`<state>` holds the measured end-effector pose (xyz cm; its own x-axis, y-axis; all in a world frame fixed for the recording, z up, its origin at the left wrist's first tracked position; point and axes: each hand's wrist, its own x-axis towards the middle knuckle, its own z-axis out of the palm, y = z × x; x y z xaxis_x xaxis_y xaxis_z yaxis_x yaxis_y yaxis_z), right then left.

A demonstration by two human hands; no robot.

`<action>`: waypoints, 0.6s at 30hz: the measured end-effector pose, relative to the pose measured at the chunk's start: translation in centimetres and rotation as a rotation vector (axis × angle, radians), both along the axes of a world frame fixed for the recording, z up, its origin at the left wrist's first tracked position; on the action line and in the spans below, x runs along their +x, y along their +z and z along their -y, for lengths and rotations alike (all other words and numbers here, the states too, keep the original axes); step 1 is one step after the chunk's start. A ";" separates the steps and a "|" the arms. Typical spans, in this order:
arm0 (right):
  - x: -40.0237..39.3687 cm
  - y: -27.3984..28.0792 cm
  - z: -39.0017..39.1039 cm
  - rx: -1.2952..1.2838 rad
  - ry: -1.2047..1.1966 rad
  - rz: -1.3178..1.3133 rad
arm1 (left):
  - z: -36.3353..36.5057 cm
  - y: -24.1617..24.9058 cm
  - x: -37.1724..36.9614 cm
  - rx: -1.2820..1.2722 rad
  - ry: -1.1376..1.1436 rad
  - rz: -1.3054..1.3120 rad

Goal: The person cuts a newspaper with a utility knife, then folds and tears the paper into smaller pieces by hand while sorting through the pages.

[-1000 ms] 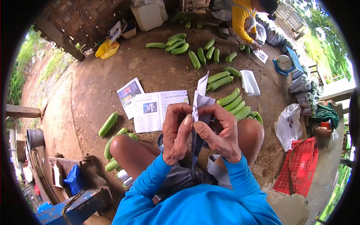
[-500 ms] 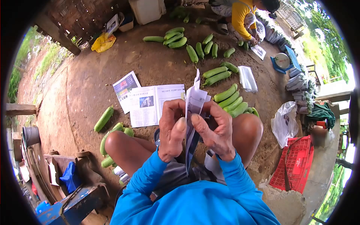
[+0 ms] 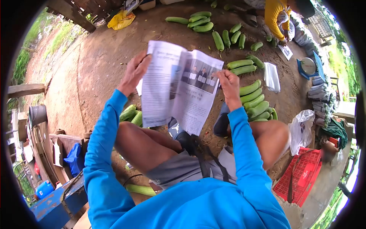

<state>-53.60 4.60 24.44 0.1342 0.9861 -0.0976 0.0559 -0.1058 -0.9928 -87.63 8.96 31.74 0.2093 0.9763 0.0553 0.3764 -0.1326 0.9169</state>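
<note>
A printed newspaper sheet (image 3: 192, 95) is spread between my two hands above my bent legs, with a crease down its middle. My left hand (image 3: 134, 72) pinches its upper left edge. At the upper right edge, my right hand (image 3: 229, 86) grips the sheet beside a printed photo. Green gourds (image 3: 256, 101) lie in a pile right of my right hand. More gourds (image 3: 131, 114) rest by my left knee, partly covered by the paper. Whatever lies on the ground behind the sheet is mostly hidden.
Several gourds (image 3: 200, 21) lie farther off on the dirt floor. A person in a yellow sleeve (image 3: 272, 19) works at the upper right, near a blue scale (image 3: 309, 66). White plastic bags (image 3: 271, 76) and a red crate (image 3: 299, 175) are on the right. A blue bench (image 3: 57, 202) stands lower left.
My hands have moved apart, opening the folded newspaper into a wide sheet facing me. The view has shifted, so the gourds and crate appear farther right.
</note>
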 end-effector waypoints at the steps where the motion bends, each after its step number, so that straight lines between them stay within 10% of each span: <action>1: 0.4 -3.1 -0.9 -0.031 0.000 0.119 | -1.0 -2.4 -1.4 0.061 0.054 -0.030; 8: 0.4 -13.1 -2.8 -0.202 0.058 0.496 | -2.3 -16.8 -8.8 -0.395 0.118 -0.358; 18: 1.9 -21.9 -4.8 -0.108 0.098 0.759 | -0.2 -29.0 -8.7 -0.164 0.120 -0.534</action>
<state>-51.71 9.40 2.51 0.1153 0.9873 -0.1096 0.7316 -0.1590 -0.6629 -96.30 9.13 2.74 0.0537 0.9817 -0.1825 0.7971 0.0680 0.6000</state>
